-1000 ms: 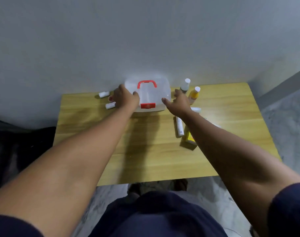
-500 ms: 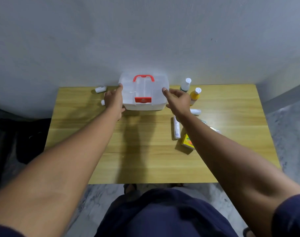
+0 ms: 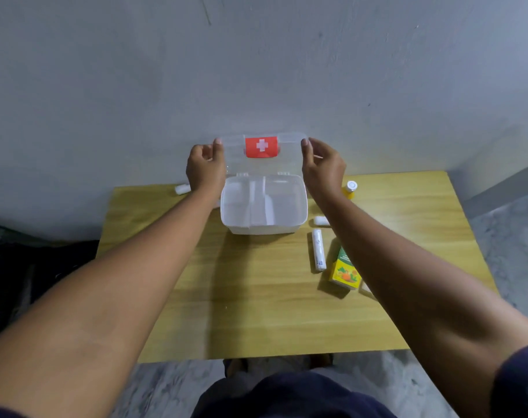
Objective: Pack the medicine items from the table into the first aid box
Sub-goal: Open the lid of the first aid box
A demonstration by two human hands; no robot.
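Note:
The white first aid box (image 3: pixel 264 229) stands open at the back middle of the wooden table (image 3: pixel 256 312). Its clear lid (image 3: pixel 261 155), with a red latch bearing a white cross, is swung up against the wall. My left hand (image 3: pixel 204 167) grips the lid's left edge and my right hand (image 3: pixel 321 168) grips its right edge. Right of the box lie a white tube (image 3: pixel 318 250), a small white roll (image 3: pixel 320 220) and a yellow-green carton (image 3: pixel 345 268). A yellow bottle (image 3: pixel 350 190) stands at the back right. A white roll (image 3: pixel 182 188) lies back left.
A grey wall rises directly behind the table. Dark objects sit on the floor to the left. My dark-clothed lap shows below the table's front edge. My right forearm hides part of the items on the right.
Both hands went from the sides of the shut box up to the lid, which has swung open and now stands upright. The box sits a little nearer to me.

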